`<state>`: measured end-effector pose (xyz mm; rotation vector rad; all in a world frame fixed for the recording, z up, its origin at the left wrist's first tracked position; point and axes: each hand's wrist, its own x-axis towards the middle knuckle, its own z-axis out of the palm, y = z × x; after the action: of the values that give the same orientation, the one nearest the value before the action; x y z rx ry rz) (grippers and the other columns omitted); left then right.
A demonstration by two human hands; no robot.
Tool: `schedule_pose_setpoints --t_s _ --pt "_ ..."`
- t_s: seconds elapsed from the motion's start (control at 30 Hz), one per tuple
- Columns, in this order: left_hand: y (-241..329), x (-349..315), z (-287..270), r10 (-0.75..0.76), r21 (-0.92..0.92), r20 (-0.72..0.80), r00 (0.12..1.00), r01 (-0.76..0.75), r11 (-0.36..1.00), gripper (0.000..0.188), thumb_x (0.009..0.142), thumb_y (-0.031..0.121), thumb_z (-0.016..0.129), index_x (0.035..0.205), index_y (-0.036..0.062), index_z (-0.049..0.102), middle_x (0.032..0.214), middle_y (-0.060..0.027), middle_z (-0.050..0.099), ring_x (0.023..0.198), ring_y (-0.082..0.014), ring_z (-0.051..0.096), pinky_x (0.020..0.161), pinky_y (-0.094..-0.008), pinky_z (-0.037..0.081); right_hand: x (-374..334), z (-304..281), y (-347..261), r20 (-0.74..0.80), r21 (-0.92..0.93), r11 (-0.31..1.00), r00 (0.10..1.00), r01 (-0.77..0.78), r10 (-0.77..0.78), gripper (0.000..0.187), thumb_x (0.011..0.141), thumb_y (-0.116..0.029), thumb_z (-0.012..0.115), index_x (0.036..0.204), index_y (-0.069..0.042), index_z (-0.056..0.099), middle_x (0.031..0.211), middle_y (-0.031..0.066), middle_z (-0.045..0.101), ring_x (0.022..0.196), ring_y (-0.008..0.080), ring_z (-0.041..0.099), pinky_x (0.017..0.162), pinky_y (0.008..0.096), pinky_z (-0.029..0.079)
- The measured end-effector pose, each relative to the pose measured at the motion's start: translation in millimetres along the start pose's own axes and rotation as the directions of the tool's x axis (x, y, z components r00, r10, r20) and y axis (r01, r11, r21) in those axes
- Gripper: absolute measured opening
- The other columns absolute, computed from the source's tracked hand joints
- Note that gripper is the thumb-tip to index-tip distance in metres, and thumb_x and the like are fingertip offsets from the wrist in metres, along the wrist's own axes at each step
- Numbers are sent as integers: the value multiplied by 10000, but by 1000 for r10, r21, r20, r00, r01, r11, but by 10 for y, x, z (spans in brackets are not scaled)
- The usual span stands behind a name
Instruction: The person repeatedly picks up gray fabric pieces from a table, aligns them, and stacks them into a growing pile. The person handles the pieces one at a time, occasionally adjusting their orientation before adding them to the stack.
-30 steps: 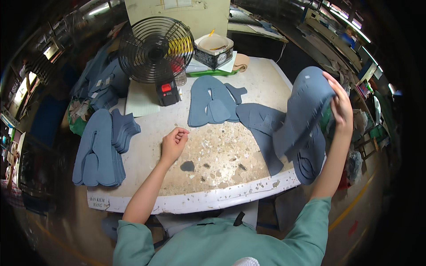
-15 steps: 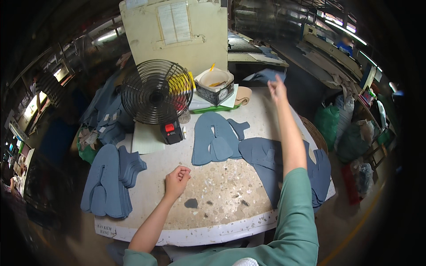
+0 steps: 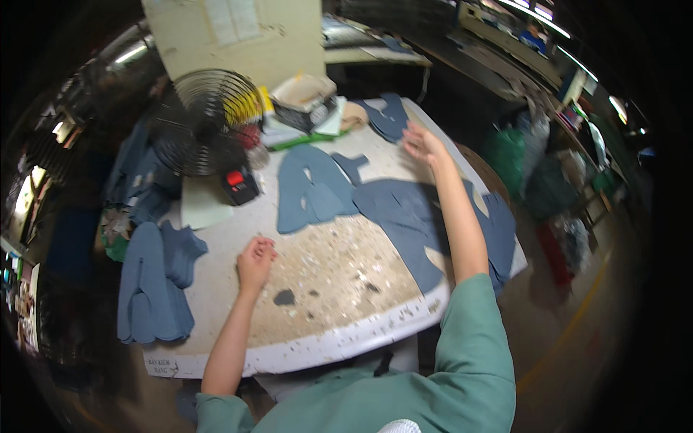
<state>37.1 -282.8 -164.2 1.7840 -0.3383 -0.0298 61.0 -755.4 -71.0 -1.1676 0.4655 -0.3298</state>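
In the head view, the right grip (image 3: pixel 426 146), at one o'clock on the tabletop (image 3: pixel 317 281), has its fingers apart, near a dark blue cut piece (image 3: pixel 393 108); whether they touch, I cannot tell. The left grip (image 3: pixel 255 265), toward eight o'clock, is curled together around nothing visible. Farther out at eight lies a blue-grey stack (image 3: pixel 166 310); a dark blue pile (image 3: pixel 397 216) spreads at three.
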Motion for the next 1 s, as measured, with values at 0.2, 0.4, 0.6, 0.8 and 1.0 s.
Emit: schedule_pose_setpoints --t_s 0.2,0.4,0.6,0.8,1.0 --pt "-1 -38 -13 91 120 45 995 -95 988 84 889 73 562 924 40 631 724 -12 625 643 -54 573 601 -188 452 -2145 -641 -201 -28 -60 856 856 514 -516 271 904 -111 531 1154 -32 602 1036 66 652 941 134 613 817 238 462" --pt "47 -100 5 115 152 59 992 -123 981 88 888 66 564 931 33 634 741 -6 621 683 -55 582 620 -175 445 -3467 -1454 411 -616 -152 927 701 343 -360 257 914 -96 513 1139 -10 603 922 58 639 816 112 608 737 201 470" --pt "40 -90 9 153 139 66 986 -161 977 90 880 44 561 929 36 637 733 -9 624 672 -51 581 606 -171 441 -3794 -1578 904 -629 -60 986 761 157 -159 415 881 -26 543 1287 2 464 899 103 645 720 131 633 688 218 524" --pt "46 -112 -7 115 136 83 990 -126 983 92 903 75 551 937 38 628 736 4 603 689 -49 556 636 -169 425 -3576 -1493 893 -620 -137 943 716 303 -320 405 912 -67 520 1310 -35 455 966 90 641 844 113 613 784 242 519" --pt "49 -110 8 130 121 62 990 -137 983 85 880 49 566 922 30 637 739 -5 622 658 -40 569 592 -162 431 -3052 -1520 831 -697 -479 867 539 141 -473 533 837 -213 667 1305 -76 453 1102 119 625 913 233 619 799 351 489"
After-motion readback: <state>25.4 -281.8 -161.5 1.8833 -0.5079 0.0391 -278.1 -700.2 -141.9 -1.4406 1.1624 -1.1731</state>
